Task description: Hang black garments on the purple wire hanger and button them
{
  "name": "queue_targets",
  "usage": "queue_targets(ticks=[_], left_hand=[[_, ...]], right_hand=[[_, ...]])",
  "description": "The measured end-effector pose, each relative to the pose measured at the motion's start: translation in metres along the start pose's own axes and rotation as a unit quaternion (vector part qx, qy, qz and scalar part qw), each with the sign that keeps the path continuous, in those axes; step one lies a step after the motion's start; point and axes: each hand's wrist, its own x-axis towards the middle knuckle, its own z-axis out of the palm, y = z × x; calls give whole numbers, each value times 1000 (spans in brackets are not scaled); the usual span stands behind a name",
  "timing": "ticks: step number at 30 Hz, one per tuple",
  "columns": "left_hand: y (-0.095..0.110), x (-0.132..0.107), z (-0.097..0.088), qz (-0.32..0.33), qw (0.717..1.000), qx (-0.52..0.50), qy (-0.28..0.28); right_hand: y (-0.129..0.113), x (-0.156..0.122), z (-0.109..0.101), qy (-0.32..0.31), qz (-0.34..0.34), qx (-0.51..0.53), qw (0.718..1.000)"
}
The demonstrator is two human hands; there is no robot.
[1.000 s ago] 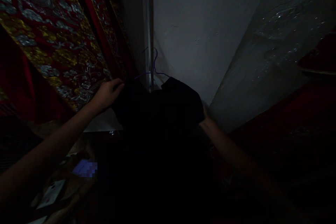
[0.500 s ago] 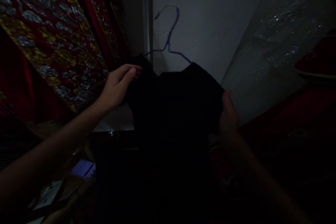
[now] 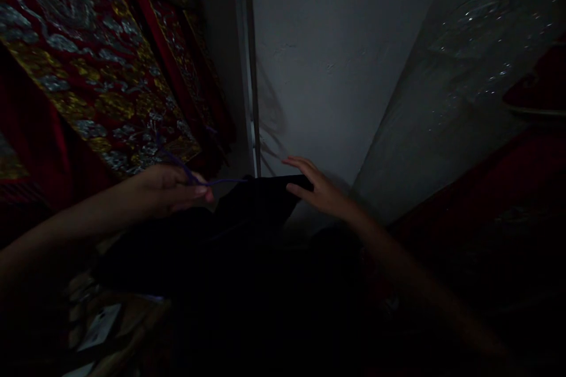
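Head view, left hand (image 3: 174, 188) pinching hanger (image 3: 225, 181), right hand (image 3: 325, 195) spread at garment (image 3: 247, 235)

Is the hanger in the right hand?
No, the left hand grips the purple hanger, and the right hand is open.

No lettering can be read

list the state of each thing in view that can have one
left hand, closed on the purple hanger
right hand, open, thumb and fingers apart, by the dark garment's edge; contact unclear
purple hanger, tilted, hook towards the left
dark garment, askew, one hanger arm reaching its top edge; details lost in darkness
embroidered cloth, draped
plastic sheet, creased
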Motion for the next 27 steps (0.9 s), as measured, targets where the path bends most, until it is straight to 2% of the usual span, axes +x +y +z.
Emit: queue_targets(ticks=[2, 3, 5, 6, 9, 10, 11, 12, 14, 16, 18, 21, 24, 27], left_hand=[[3, 11, -11, 25, 998, 45, 41], [4, 18, -15, 50, 994, 65, 69], [5, 31, -18, 152, 968, 90, 179], [4, 36, -17, 213, 939, 105, 247], [-4, 46, -8, 354, 813, 174, 429], [-9, 48, -3, 381, 776, 201, 461], [-15, 49, 3, 403, 753, 230, 467], [-23, 50, 11, 419, 748, 262, 443], [-40, 53, 28, 418, 777, 330, 335], [-59, 60, 47, 353, 828, 384, 208], [-75, 67, 64, 266, 857, 419, 137], [-87, 76, 86, 190, 855, 469, 110], [-90, 80, 101, 128, 849, 506, 83], [-94, 81, 116, 119, 870, 478, 33]], right_hand=[[5, 3, 2, -51, 61, 82, 993], [4, 6, 4, -48, 93, 128, 986], [1, 16, 6, 20, 140, 208, 968], [0, 24, 7, 64, 150, 240, 957], [4, 56, 5, 166, 149, 293, 930], [8, 66, 3, 197, 142, 297, 924], [12, 76, 0, 228, 133, 296, 918], [17, 82, -3, 259, 124, 293, 912], [26, 87, -10, 307, 110, 285, 901], [32, 79, -18, 334, 109, 281, 893], [37, 63, -25, 350, 124, 273, 888], [46, 38, -30, 354, 153, 255, 887], [58, 26, -30, 343, 174, 254, 887], [69, 24, -26, 352, 177, 220, 892]])
